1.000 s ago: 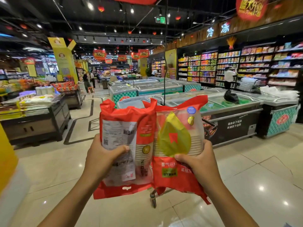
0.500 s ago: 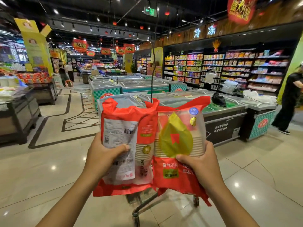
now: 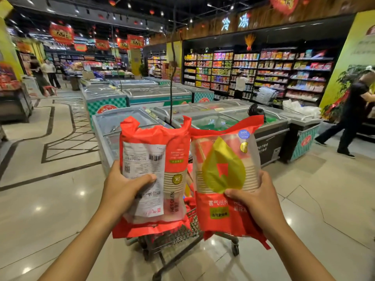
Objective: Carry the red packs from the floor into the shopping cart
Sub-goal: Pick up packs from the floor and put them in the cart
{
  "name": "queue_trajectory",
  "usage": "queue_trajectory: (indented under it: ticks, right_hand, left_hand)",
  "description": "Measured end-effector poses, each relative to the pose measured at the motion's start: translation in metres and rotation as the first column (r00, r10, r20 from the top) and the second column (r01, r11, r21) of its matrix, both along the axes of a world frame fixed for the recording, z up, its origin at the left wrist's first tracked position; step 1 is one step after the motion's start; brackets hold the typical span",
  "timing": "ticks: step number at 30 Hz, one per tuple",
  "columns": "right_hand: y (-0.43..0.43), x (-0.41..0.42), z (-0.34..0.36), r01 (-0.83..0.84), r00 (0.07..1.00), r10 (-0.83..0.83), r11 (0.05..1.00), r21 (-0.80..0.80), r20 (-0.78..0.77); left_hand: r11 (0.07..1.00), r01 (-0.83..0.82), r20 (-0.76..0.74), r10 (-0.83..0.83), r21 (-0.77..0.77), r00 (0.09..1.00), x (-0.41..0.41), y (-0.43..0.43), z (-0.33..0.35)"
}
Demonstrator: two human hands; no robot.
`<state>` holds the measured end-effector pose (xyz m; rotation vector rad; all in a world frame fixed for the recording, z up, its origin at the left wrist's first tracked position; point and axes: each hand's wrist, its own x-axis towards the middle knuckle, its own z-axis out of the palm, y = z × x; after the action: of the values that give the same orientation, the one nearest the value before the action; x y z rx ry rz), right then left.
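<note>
Both hands are raised in front of the camera, each grasping one red pack. On one side, the left hand (image 3: 123,191) wraps around the lower half of the left pack (image 3: 174,142), with the thumb laid across its white printed label and the fingers hidden behind it. On the other, the right hand (image 3: 257,201) clasps the right pack (image 3: 223,171) from its outer side, thumb pressed on the front just under the yellow leaf-shaped mark.

Both packs stand upright, their crumpled red tops above the hands and their red bottom seams hanging below the wrists. Stacked paper cups show through the clear parts of the wrapping. The packs are side by side, close together near the top with a narrow gap lower down between the hands; whether they touch cannot be told.

Directly below and just beyond the hands stands the shopping cart (image 3: 174,238), its wire basket partly hidden behind the packs' lower edges. More red wrapping shows through the gap between the packs, at basket level. Neither held pack is in the cart; both hang above its near end.

Beyond the hands is a row of glass-topped chest freezers (image 3: 113,122), with stocked shelves (image 3: 253,74) further off to the right. Well to the right of the right hand, a person in dark clothes (image 3: 353,110) walks across the glossy tiled floor (image 3: 60,199).
</note>
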<state>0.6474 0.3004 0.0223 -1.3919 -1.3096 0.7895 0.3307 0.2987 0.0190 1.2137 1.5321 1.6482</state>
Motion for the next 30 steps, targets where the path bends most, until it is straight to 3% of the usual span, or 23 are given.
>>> queue_trajectory:
  ticks: [7,20,30]
  right_hand:
    - [0.092,0.017,-0.01,0.014,0.999,-0.014,1.0,-0.008,-0.043]
    - [0.344,0.051,-0.043,-0.101,0.992,0.097,0.994,-0.043,-0.079]
    - [0.462,0.006,-0.112,-0.274,0.959,0.245,0.927,-0.255,-0.139]
  left_hand:
    - [0.998,-0.041,-0.02,0.04,-0.056,0.999,0.002,0.079,-0.013]
    - [0.97,-0.205,-0.039,0.202,-0.132,0.979,0.004,0.258,-0.049]
    - [0.89,-0.334,-0.036,0.34,-0.309,0.94,-0.032,0.321,-0.122]
